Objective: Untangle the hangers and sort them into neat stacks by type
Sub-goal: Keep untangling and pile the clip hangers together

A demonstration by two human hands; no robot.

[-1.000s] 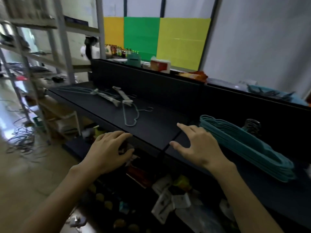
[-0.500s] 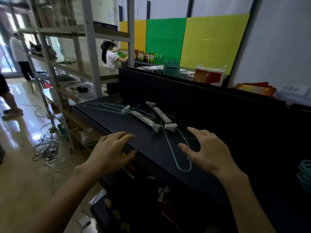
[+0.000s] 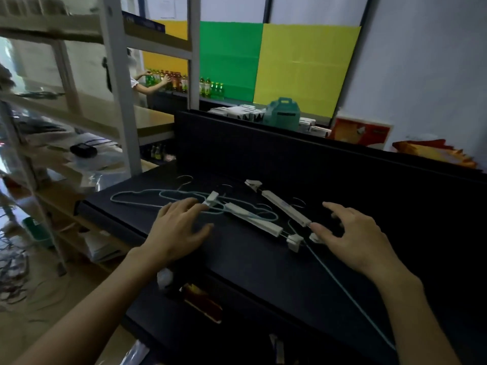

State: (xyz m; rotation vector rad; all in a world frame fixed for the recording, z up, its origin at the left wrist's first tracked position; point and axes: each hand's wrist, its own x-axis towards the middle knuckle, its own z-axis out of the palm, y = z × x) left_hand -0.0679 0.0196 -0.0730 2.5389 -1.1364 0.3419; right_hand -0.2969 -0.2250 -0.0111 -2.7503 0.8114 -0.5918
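While both hands hover over the black shelf point(image 3: 263, 272), neither holds anything. The left hand point(image 3: 176, 230) is spread, palm down, fingers relaxed and slightly apart; its fingertips point(image 3: 193, 202) reach the near clip point(image 3: 212, 198) of a white clip hanger point(image 3: 250, 218), touching it or just short of it, which the view does not settle. That hanger runs away from the left fingertips toward the right hand, ending in another clip point(image 3: 294, 242) between the two hands.

The right hand point(image 3: 353, 238) is also open, fingers splayed and lightly bent, thumb out to the side. Its thumb tip lies just beside the end clip point(image 3: 315, 237) of a second white clip hanger point(image 3: 286, 208), which stretches away from that thumb, up and left across the shelf. Whether the thumb touches the clip cannot be told.

Thin teal wire hangers point(image 3: 147, 198) lie tangled under and beyond the left fingertips, threading beneath the first clip hanger. Another teal wire hanger point(image 3: 342, 293) starts by the right thumb and runs back under the right wrist and forearm.
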